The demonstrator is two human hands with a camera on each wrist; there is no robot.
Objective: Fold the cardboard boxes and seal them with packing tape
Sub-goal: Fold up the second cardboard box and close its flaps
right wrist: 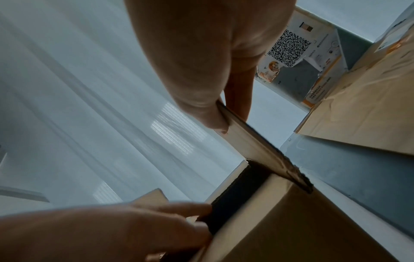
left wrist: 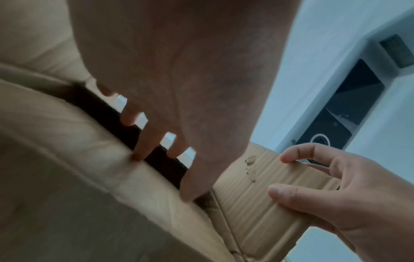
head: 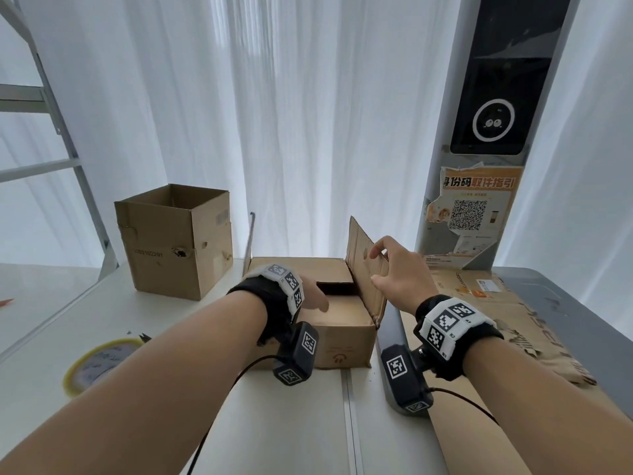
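A low cardboard box (head: 342, 334) stands in the middle of the white table (head: 291, 423). My left hand (head: 310, 296) lies flat on its folded-down flaps, with straight fingers (left wrist: 143, 145) pressing at the dark gap between them. The box's right flap (head: 363, 265) stands upright. My right hand (head: 390, 269) grips its top edge, thumb (left wrist: 282, 193) on the inner face and fingers behind. In the right wrist view that flap (right wrist: 257, 147) runs edge-on from between the thumb and fingers of the right hand (right wrist: 201, 62). A yellow-rimmed tape roll (head: 99, 366) lies at the left.
A taller open box (head: 174, 241) stands at the back left. Flattened cardboard (head: 496, 320) covers a grey surface on the right. Behind it rises a pillar with a QR poster (head: 472, 207). A metal frame (head: 68, 166) stands far left, white curtains behind.
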